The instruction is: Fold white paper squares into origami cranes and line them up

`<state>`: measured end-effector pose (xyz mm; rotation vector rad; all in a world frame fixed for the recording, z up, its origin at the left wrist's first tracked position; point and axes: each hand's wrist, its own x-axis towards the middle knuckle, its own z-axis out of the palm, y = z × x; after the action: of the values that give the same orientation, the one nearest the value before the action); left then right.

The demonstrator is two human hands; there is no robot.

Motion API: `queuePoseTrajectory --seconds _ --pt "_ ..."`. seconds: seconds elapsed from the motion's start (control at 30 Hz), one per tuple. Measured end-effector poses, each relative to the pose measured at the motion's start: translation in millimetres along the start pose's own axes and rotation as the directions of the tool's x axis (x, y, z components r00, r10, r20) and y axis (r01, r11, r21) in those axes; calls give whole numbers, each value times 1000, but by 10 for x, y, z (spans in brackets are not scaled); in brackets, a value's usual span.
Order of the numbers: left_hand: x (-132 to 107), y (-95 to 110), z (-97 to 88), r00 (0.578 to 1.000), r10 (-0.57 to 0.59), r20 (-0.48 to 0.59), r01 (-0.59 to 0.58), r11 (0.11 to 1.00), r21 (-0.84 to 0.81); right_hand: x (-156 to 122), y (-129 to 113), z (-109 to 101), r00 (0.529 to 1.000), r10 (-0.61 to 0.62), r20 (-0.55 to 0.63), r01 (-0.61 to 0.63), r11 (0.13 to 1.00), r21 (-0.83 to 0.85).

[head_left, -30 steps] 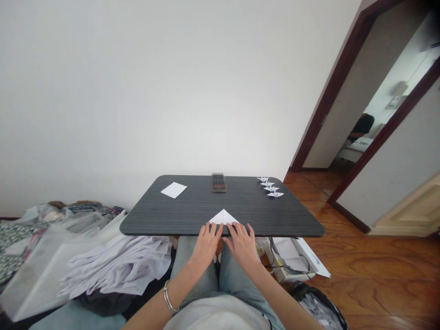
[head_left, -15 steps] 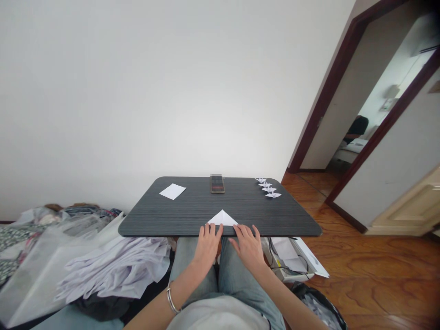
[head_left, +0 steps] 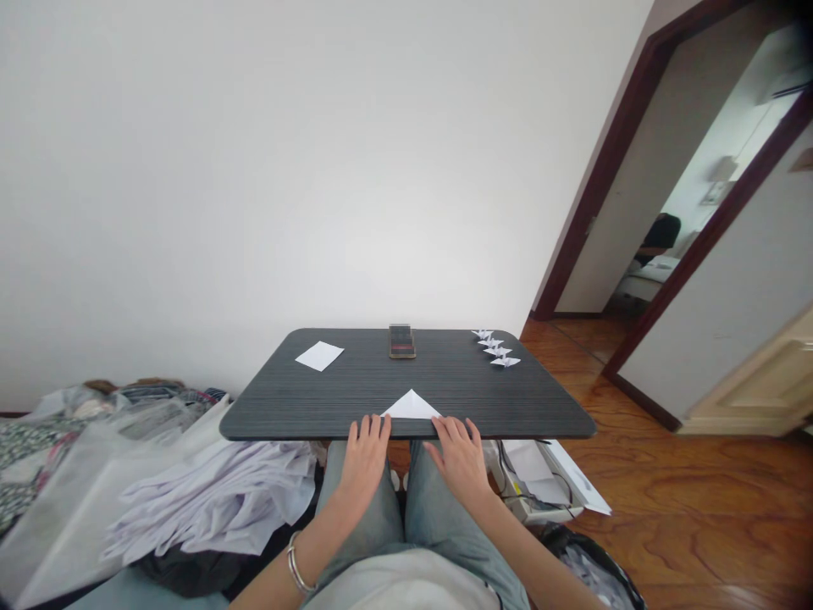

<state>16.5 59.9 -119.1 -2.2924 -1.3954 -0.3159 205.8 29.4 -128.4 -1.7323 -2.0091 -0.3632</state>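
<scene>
A white sheet of paper folded into a triangle (head_left: 412, 405) lies flat near the table's front edge, its peak pointing away from me. My left hand (head_left: 367, 449) rests with fingers stretched out at the triangle's left corner. At the opposite corner, my right hand (head_left: 460, 453) lies with its fingers spread and the thumb apart, fingertips touching the paper. Neither hand grips anything. Several folded paper cranes (head_left: 506, 362) stand in a row at the table's back right. Flat white paper (head_left: 319, 356) lies at the back left.
A phone (head_left: 402, 341) leans at the back middle of the dark table (head_left: 279, 398), against the wall side. White cloth (head_left: 216, 500) is heaped at the left below the table. A box with cables (head_left: 539, 487) and a black bag (head_left: 590, 563) sit at the lower right.
My left hand has slid left along the fold to the triangle's left corner. My right hand stays at the right corner, and the folded paper has not moved.
</scene>
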Motion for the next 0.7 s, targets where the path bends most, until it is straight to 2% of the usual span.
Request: queuePoseTrajectory --seconds 0.2,0.37,0.43,0.53,0.7 --pt "-78 -148 -13 999 -41 4 41 999 13 -1 11 12 1000 -7 -9 7 1000 -1" --pt "-61 -54 -71 996 -80 -23 79 995 -65 1 21 23 1000 -19 -18 19 1000 -2" --pt "1 32 -70 999 19 -34 -24 991 -132 3 28 29 999 -27 -22 27 1000 -1" --pt "124 131 -36 977 211 -42 -215 953 -212 7 37 32 999 -31 -23 31 1000 -1" --pt "254 160 8 966 259 -15 -254 931 -262 39 8 11 999 -32 -3 32 999 -20"
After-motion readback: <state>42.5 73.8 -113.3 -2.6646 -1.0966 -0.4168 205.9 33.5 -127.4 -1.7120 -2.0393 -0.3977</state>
